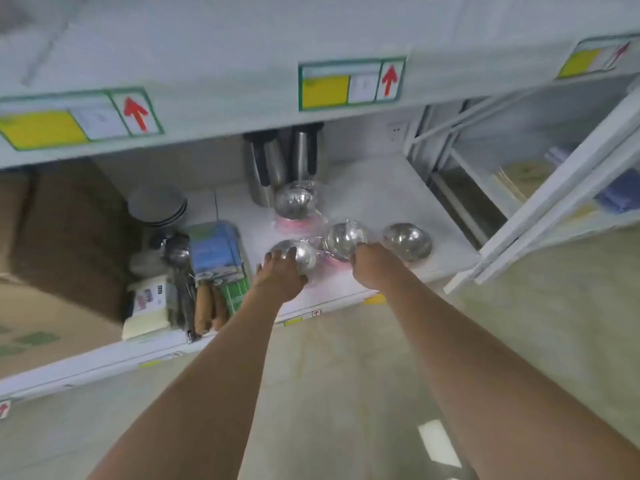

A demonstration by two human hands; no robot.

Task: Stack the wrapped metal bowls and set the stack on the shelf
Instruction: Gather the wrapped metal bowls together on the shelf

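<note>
Several shiny metal bowls in clear plastic wrap lie on the white shelf (377,202). My left hand (278,273) rests on the nearest left bowl (304,256), fingers curled over its rim. My right hand (372,263) grips the edge of the middle bowl (343,239). A third bowl (407,240) sits free just to the right. A fourth wrapped bowl (294,202) stands farther back on a pink-printed wrapper.
Steel flasks (282,161) stand at the back. Left of the bowls are a blue-green box (216,251), ladles (176,258), wooden handles (207,306), grey plates (157,204) and cardboard boxes (65,233). An upper shelf edge (351,83) overhangs. A white frame (554,202) stands at right.
</note>
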